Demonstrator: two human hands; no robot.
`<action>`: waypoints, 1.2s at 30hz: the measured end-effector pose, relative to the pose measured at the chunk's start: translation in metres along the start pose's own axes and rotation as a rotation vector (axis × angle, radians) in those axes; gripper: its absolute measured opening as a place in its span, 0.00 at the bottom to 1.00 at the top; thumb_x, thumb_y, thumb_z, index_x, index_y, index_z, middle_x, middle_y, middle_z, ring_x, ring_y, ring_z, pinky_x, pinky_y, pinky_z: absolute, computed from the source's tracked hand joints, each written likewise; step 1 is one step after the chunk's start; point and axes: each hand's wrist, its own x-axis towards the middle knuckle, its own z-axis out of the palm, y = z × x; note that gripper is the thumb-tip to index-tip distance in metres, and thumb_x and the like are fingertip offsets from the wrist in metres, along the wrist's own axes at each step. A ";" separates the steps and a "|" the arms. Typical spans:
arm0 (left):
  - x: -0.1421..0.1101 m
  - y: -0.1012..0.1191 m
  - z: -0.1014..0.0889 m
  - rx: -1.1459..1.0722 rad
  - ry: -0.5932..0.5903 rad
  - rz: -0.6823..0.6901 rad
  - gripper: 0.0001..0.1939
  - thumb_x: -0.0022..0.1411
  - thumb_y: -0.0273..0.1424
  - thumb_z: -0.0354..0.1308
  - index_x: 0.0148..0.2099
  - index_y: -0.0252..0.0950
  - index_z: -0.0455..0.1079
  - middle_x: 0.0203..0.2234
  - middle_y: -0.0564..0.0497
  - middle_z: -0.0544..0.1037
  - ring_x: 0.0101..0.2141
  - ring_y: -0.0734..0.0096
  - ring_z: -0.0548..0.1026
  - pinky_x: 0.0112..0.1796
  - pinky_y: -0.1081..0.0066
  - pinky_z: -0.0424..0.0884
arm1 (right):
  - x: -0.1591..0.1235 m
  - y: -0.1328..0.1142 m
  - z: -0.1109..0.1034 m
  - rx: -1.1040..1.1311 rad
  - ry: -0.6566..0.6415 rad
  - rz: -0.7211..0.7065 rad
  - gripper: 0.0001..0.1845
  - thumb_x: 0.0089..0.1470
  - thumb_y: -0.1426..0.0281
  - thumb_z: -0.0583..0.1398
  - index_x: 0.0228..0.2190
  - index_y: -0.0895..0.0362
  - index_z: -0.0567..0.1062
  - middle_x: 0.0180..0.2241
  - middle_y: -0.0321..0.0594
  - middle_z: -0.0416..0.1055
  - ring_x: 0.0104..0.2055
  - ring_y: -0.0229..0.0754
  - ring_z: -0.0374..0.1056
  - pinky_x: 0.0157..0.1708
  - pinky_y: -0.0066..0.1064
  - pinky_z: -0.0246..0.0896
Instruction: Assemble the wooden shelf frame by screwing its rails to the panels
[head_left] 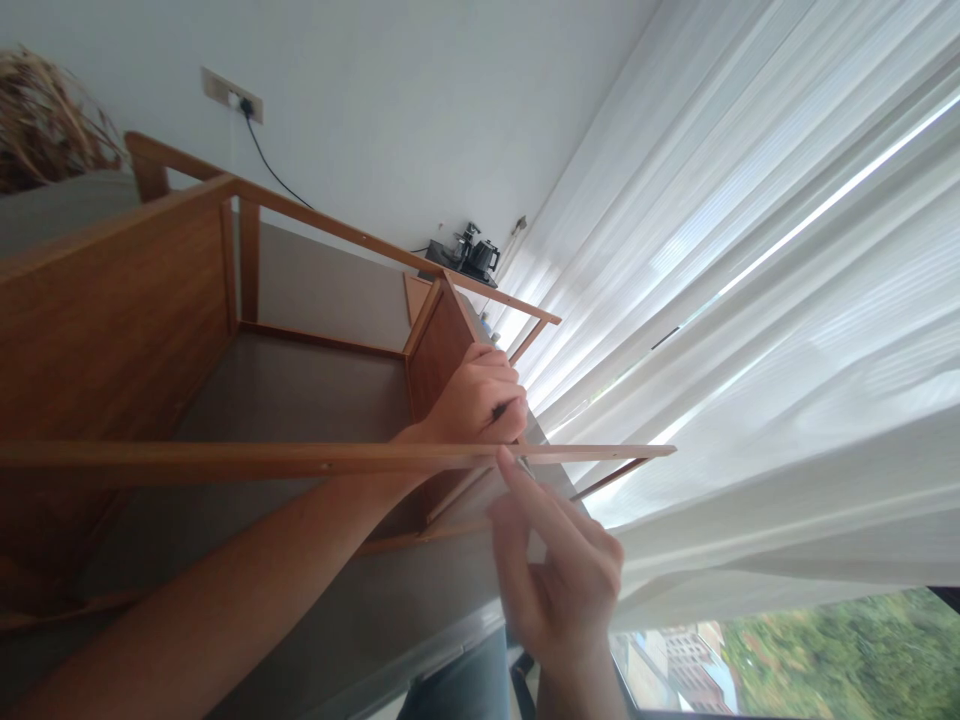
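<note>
The view is rolled far onto its side. My left hand [476, 395] is curled at the edge of a bamboo-coloured wooden panel [439, 365] and holds a small dark slim object [499, 411]. A long wooden rail [300, 460] runs across the frame, just below that hand and in front of my left forearm. My right hand [559, 570] sits at the rail's far end, with its index fingertip touching the rail. Whether those fingers pinch anything is hidden. The rail belongs to a wooden shelf frame [105, 320].
A grey floor [300, 410] lies beneath the wooden frame. A white wall carries a socket plate [232, 95] with a black cable. White sheer curtains [750, 300] fill the right side. A black kettle [480, 258], a dried plant [45, 125] and a denim-covered leg [457, 690] also show.
</note>
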 end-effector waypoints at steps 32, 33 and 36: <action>0.000 0.003 -0.005 0.016 -0.030 -0.030 0.19 0.65 0.28 0.44 0.20 0.38 0.50 0.15 0.55 0.60 0.26 0.69 0.60 0.41 0.59 0.61 | 0.008 0.012 0.006 -0.281 0.084 0.207 0.10 0.66 0.67 0.59 0.31 0.54 0.73 0.17 0.27 0.70 0.17 0.32 0.67 0.22 0.22 0.60; 0.001 0.003 -0.005 0.016 -0.027 -0.029 0.19 0.65 0.28 0.44 0.20 0.38 0.50 0.15 0.55 0.59 0.26 0.69 0.60 0.41 0.59 0.61 | 0.008 0.011 0.006 -0.306 0.092 0.187 0.11 0.66 0.68 0.59 0.29 0.54 0.73 0.17 0.27 0.69 0.17 0.31 0.65 0.21 0.22 0.59; 0.002 0.003 -0.005 0.017 -0.029 -0.034 0.19 0.64 0.29 0.45 0.20 0.38 0.49 0.15 0.55 0.60 0.25 0.69 0.60 0.41 0.59 0.61 | 0.007 0.007 0.002 -0.371 0.144 0.101 0.13 0.64 0.70 0.60 0.26 0.53 0.71 0.15 0.27 0.65 0.15 0.31 0.61 0.20 0.23 0.57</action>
